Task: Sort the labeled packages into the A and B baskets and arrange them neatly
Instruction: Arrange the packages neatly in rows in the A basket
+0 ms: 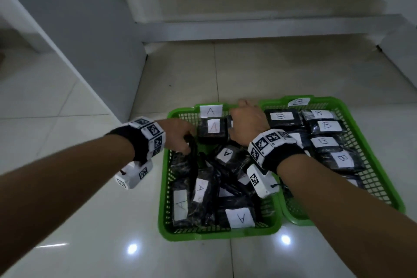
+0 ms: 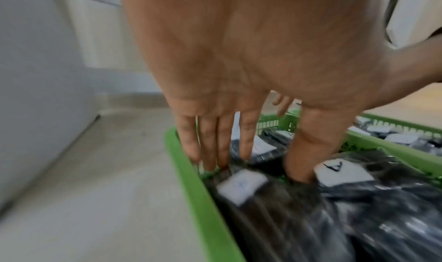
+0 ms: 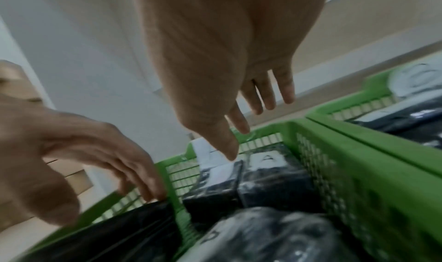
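Two green baskets stand side by side on the floor. Basket A (image 1: 214, 235) on the left holds several black packages with white A labels, most lying jumbled. One A package (image 1: 213, 127) sits flat at its far end. My left hand (image 1: 187, 140) pinches the top edge of a black package (image 1: 193, 160) near the basket's left wall; fingers (image 2: 215, 152) and thumb press on either side of it. My right hand (image 1: 243, 117) hovers open over the far right corner of basket A, fingers (image 3: 265, 96) spread. Basket B (image 1: 327, 99) holds B packages (image 1: 282, 117) in rows.
Pale tiled floor (image 1: 67, 221) surrounds the baskets. A grey wall corner (image 1: 90, 40) stands to the left. Concrete steps (image 1: 248, 25) rise behind the baskets. The two baskets touch along their shared side.
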